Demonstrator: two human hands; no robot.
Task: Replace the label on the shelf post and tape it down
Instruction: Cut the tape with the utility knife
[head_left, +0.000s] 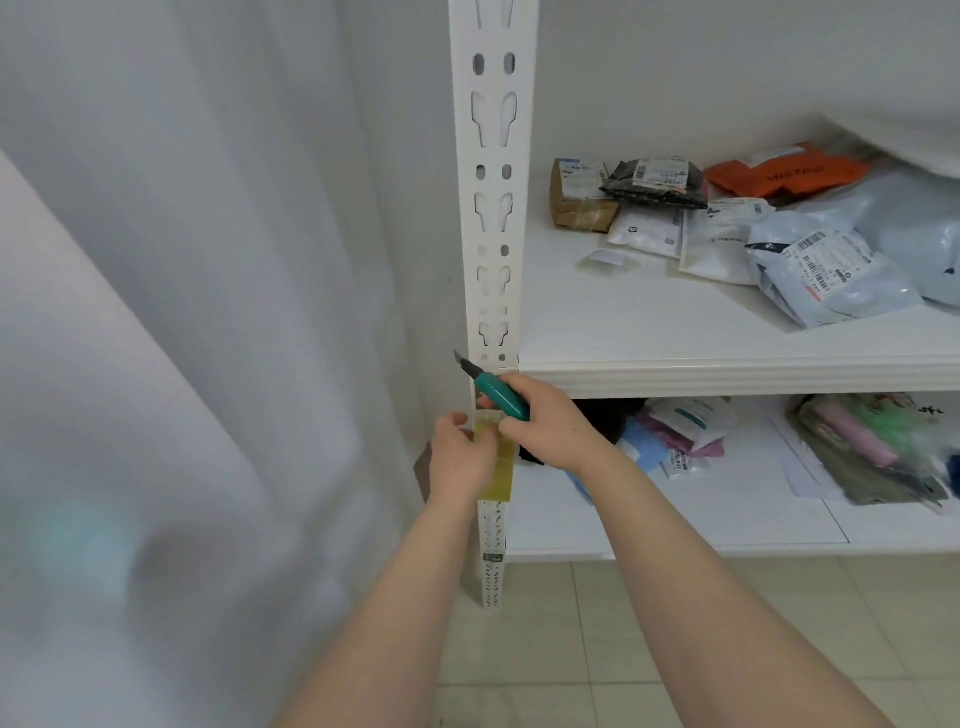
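- The left hand reaches up from the bottom of the frame to the left side of the shelf post. Its fingertips lie on a yellowish translucent strip. Motion blur hides whether they press it flat or pinch its edge.
- The right hand is just beside the left one, on the post's right side. Its fingers are curled around the body of a teal utility knife. The blade is out and points up and to the left, with the tip just past the post's left edge.
- The yellowish strip, which is tape or a label, is wrapped on the front of the post just below the upper shelf. A small dark tag sits lower on the post, level with the lower shelf.
- The post is white slotted steel and stands upright on a beige tiled floor.
- The lower shelf holds a pile of bagged goods in pink, blue, green and black.
- Parcels lie towards the back of the upper shelf: a brown cardboard box, a black packet, an orange mailer and grey poly mailers. A small translucent item lies apart, in front of them.
- A white curtain hangs to the left of the post.
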